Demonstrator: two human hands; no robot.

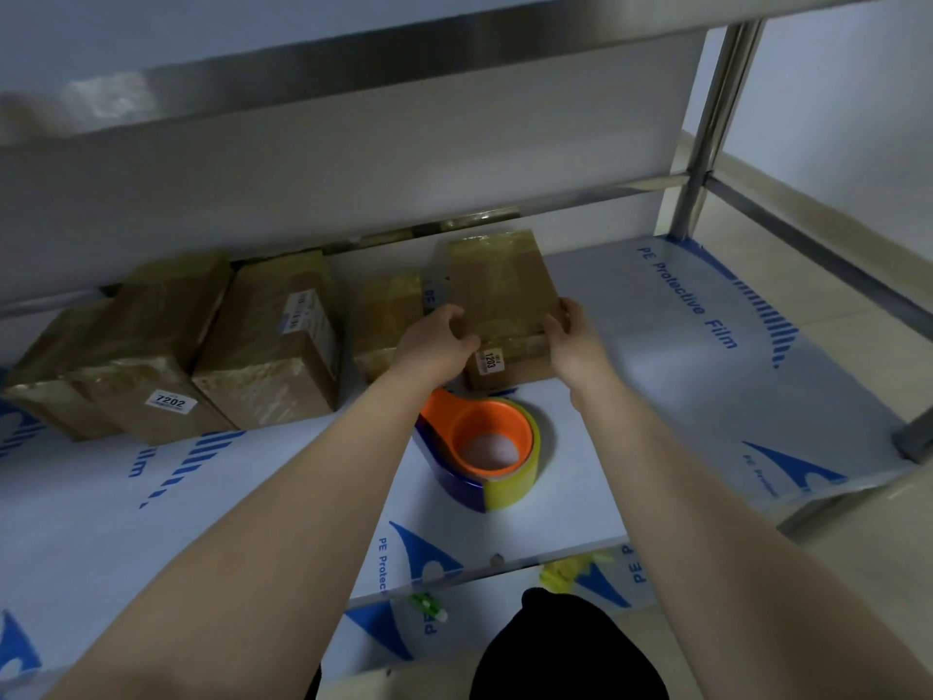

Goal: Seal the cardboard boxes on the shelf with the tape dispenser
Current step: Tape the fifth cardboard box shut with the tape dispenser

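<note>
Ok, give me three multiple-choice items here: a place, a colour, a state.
1. The tape dispenser holding a yellowish tape roll lies: A on the film-covered white shelf; B on a box; C in a hand.
2. Its plastic frame is: A green; B orange; C black.
3. The small brown cardboard box labelled 1203 is: A untouched; B gripped by both hands; C held one-handed.
1 A, it sits on the shelf between the forearms. 2 B, an orange ring shows. 3 B, left hand and right hand grip its near corners.
</note>
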